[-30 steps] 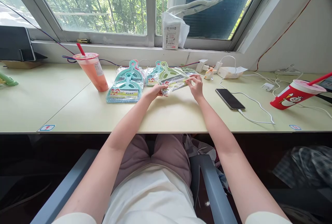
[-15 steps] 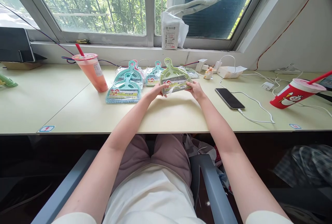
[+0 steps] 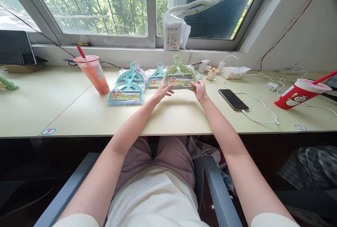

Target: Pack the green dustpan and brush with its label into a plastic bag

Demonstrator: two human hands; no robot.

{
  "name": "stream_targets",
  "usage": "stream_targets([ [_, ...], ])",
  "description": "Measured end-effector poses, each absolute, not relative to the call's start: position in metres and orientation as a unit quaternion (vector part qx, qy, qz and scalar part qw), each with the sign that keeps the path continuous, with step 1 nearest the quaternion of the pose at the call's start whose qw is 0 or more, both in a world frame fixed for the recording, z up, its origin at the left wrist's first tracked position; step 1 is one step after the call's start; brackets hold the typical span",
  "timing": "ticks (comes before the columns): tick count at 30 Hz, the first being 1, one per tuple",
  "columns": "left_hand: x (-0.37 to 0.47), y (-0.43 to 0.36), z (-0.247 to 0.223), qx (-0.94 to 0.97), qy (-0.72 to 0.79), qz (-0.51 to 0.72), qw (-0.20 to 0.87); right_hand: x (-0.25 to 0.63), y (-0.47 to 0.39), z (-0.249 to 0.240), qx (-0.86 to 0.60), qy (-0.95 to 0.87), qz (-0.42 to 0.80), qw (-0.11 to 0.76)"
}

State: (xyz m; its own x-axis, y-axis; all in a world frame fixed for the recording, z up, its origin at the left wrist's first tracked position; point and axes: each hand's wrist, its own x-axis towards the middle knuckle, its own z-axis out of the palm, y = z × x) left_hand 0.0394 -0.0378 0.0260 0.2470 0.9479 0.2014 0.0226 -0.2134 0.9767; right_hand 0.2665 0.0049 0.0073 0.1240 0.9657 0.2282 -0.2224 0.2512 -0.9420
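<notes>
A green mini dustpan and brush set (image 3: 180, 71) in clear wrapping is held up above the desk, its handle pointing toward the window. My left hand (image 3: 163, 92) grips its lower left corner. On the lower right corner, the fingers of my right hand (image 3: 199, 89) are closed. To the left lie blue-green wrapped dustpan sets: one in front (image 3: 126, 92), one behind it (image 3: 133, 72) with a pink handle peeking out, and another (image 3: 157, 75) close to my left hand. What lies behind the green set is mostly hidden.
On the left a drink cup with a red straw (image 3: 92, 74) leans in view. A phone (image 3: 233, 99) with a white cable lies right of my hands, and a red cup (image 3: 301, 93) stands farther right. A wrapped box (image 3: 172, 35) sits on the sill.
The green dustpan set has turned from a tilt to nearly straight and moved slightly right and up. Both hands still hold it; my left fingers have shifted on its edge.
</notes>
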Motion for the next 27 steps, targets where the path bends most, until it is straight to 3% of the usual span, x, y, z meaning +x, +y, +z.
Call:
stream_targets([
  [11,0.039,-0.033,0.032,0.531,0.484,0.522,0.459,0.253,-0.002,0.010,-0.391,-0.517,0.472,0.597],
  [17,0.040,-0.029,0.023,0.534,0.527,0.544,0.376,0.246,-0.008,0.009,-0.424,-0.540,0.436,0.581],
  [27,0.050,-0.048,0.026,0.561,0.519,0.548,0.340,0.244,-0.006,0.000,-0.507,-0.570,0.311,0.567],
])
